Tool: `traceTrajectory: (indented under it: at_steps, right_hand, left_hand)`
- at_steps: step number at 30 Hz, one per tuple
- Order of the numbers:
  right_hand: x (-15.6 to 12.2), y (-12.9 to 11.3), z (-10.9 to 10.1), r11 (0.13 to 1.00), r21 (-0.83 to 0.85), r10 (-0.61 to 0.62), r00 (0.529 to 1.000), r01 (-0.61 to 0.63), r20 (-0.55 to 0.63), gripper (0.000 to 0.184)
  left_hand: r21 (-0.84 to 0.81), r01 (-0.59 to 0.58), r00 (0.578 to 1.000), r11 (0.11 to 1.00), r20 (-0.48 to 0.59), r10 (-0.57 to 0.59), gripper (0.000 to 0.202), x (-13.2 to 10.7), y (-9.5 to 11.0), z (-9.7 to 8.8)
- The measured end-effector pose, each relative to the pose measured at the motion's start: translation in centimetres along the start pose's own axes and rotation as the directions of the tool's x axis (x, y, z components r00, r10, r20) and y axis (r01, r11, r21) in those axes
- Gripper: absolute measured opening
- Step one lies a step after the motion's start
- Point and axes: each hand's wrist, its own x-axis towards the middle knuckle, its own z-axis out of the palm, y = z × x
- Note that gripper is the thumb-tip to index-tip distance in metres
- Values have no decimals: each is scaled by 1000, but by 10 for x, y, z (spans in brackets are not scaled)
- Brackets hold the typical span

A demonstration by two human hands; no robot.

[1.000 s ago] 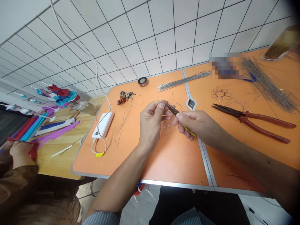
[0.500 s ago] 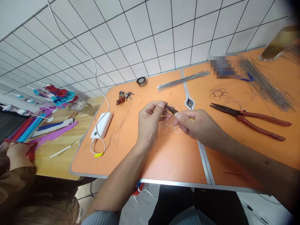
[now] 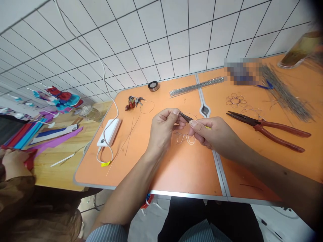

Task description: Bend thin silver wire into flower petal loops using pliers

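My left hand (image 3: 163,129) pinches a thin bent wire piece (image 3: 184,137) with looped ends, held just above the orange table (image 3: 176,168). My right hand (image 3: 214,134) is closed round small yellow-handled pliers (image 3: 188,118), whose dark jaws meet the wire at my left thumb and forefinger. Both hands sit close together over the middle of the table.
Large red-handled pliers (image 3: 272,129) lie to the right, beside a wire flower shape (image 3: 236,99). Bundles of straight wires (image 3: 196,86) lie at the back. A white power bank (image 3: 109,131), keys (image 3: 132,102) and tape roll (image 3: 153,86) lie left. Another person's hand (image 3: 15,163) works at the neighbouring wooden table.
The wire's looped part has swung lower beneath my hands and shows more clearly. My hands stay together, shifted only slightly. The view has moved a little.
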Motion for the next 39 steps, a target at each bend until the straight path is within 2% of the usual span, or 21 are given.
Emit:
traceTrajectory:
  at_steps: [10,14,19,22,27,33,36,39]
  right_hand:
    - [2,-3,-5,986,134,87,990,-101,109,47]
    - [3,-4,-6,1000,2,31,997,-31,67,45]
    - [1,-7,-11,958,-276,-73,997,73,10,47]
    - [-1,-11,-13,833,-527,-240,968,167,-72,43]
    - [-8,-15,-12,554,-793,-503,861,255,-74,33]
    - [-38,-16,6,157,-977,-720,694,144,-14,41]
    - [-55,-15,19,45,-996,-783,621,81,15,43]
    - [-68,-13,29,-4,-1000,-814,580,27,19,42]
  left_hand:
    - [-81,88,996,993,6,-88,49,2,0,0]
    - [-9,-31,999,999,-7,31,45,0,1,-1]
    - [-20,-29,999,999,-46,28,38,3,5,-5]
    - [-73,-6,996,997,-88,0,41,5,4,-5]
    - [-161,14,995,987,-94,-29,38,6,4,-3]
    - [-244,-42,993,969,-120,13,27,-13,23,5]
    - [-289,-92,988,953,-143,51,28,-33,30,12]
    - [-340,-116,986,933,-152,67,26,-56,32,21]
